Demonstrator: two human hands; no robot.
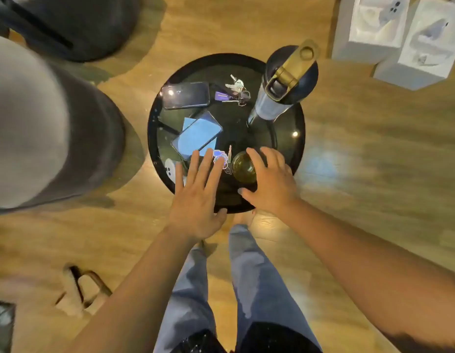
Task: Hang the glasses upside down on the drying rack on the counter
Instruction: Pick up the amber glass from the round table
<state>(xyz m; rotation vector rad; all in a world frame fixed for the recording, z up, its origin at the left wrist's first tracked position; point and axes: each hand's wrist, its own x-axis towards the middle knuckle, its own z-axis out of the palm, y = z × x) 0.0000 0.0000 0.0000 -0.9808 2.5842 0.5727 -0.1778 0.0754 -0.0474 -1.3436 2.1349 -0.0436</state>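
A small clear glass (243, 168) stands upright near the front edge of a round black side table (299, 138). My right hand (268, 182) curls around the glass from the right, fingers over its far side and thumb at its near side; whether it grips the glass firmly is unclear. My left hand (199, 197) hovers flat with fingers spread over the table's front left, just left of the glass, holding nothing. No drying rack or counter is in view.
On the table lie two phones (185, 95) (197, 135), two key bunches (235, 91) (221, 159) and a tall dark bottle with a gold lid (285, 82). Dark cushioned seats (68, 138) stand at left, white boxes (399, 34) at the far right on the wooden floor.
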